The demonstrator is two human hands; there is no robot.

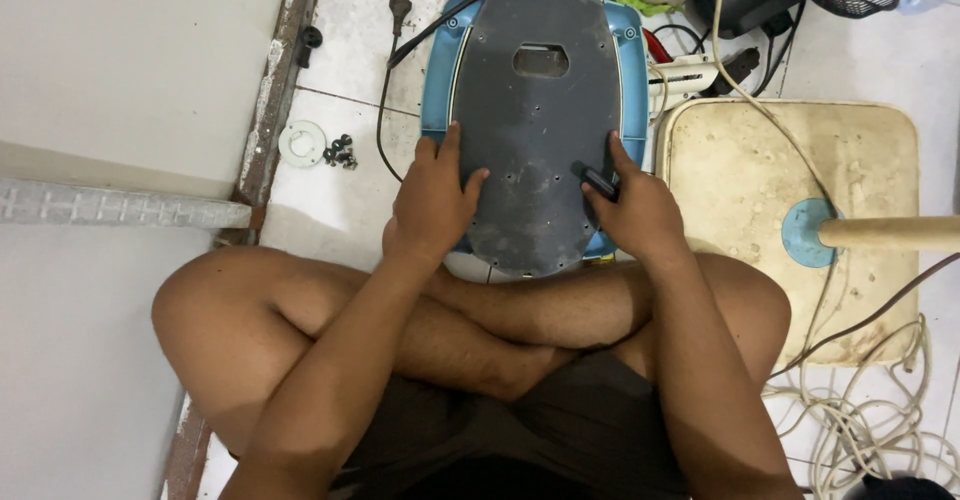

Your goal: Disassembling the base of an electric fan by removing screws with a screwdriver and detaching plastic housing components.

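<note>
A dark grey oval base plate (535, 110) with a rectangular cut-out lies on a blue appliance base (440, 70), upside down on the floor in front of my crossed legs. My left hand (432, 200) grips the plate's left lower edge, thumb on top. My right hand (632, 210) holds the plate's right lower edge and also has a black screwdriver handle (597, 182) pinned under the thumb.
Several small black screws (341, 151) and a white round cap (302, 144) lie on the tiles to the left. A black power cord with plug (399, 7) runs past the base. A cream fan base (800, 200) with a pole, cables and a fan stand at right.
</note>
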